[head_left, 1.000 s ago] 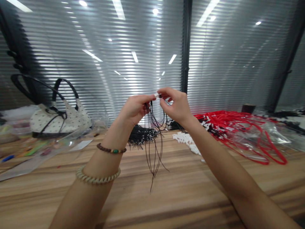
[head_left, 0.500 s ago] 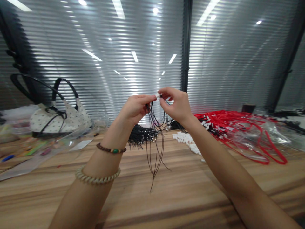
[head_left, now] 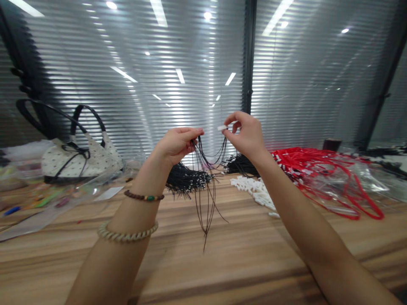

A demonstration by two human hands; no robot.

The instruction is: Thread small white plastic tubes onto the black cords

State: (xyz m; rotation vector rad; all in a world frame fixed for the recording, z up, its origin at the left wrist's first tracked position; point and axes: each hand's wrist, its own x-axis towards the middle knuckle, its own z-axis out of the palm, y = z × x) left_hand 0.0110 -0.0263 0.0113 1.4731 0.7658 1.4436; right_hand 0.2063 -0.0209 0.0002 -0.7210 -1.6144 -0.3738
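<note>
My left hand (head_left: 178,144) pinches a bundle of thin black cords (head_left: 206,199), which dangle in long loops above the table. Between thumb and fingertips, my right hand (head_left: 243,131) grips a small white plastic piece (head_left: 221,128). Black strands sag from the left fingers across to the right ones, just below the white piece. The exact join of cord and piece is too small to make out. Behind the hands lies a pile of black cords with shiny tips (head_left: 187,180). Similar white pieces (head_left: 254,190) are heaped beside my right forearm.
Red lanyards (head_left: 305,163) and clear plastic bags (head_left: 365,178) spread over the right of the wooden table (head_left: 178,271). On the left stand a white patterned handbag (head_left: 82,163) and plastic packaging, with a blue pen (head_left: 12,211) near the edge. Window blinds close off the back.
My hands have moved apart. The right hand has drawn the white piece away from the left fingertips to the right, and cords now hang between the hands.
</note>
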